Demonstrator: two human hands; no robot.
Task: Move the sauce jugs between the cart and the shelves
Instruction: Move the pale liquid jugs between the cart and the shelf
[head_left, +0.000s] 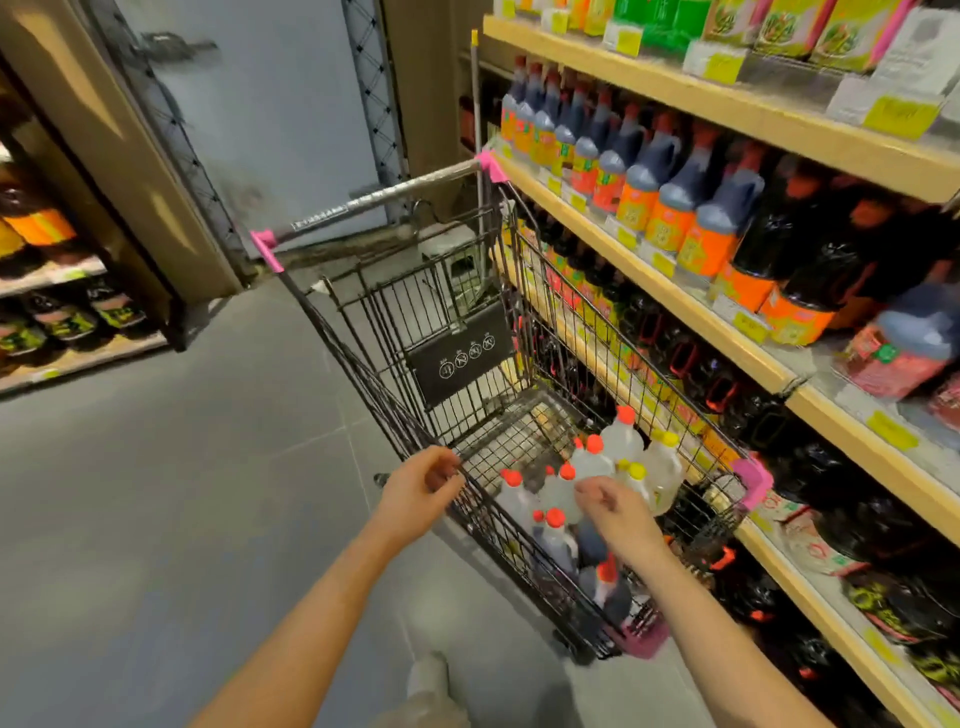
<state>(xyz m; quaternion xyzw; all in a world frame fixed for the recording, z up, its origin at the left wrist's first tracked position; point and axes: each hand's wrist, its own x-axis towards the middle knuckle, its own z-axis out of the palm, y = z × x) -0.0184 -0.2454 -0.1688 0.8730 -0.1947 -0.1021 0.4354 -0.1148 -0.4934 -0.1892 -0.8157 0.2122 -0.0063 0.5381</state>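
A black wire cart (395, 364) with pink corner guards stands beside the wooden shelves (670, 291) on the right. Its near end holds several jugs: clear ones (621, 441) with red or yellow caps and dark sauce jugs (558, 545) with red caps. My left hand (421, 491) hovers at the cart's near-left rim, fingers loosely curled, holding nothing. My right hand (615, 512) hangs over the jugs in the cart, fingers curled downward and empty. A row of dark jugs with orange labels (670, 202) fills the middle shelf.
Lower shelves on the right carry dark bottles (696, 364). Another shelf unit (57, 312) with bottles stands at the far left. A grey door (270, 104) closes the aisle behind the cart. Grey floor (156, 493) lies open to the left. My shoe (428, 675) shows below.
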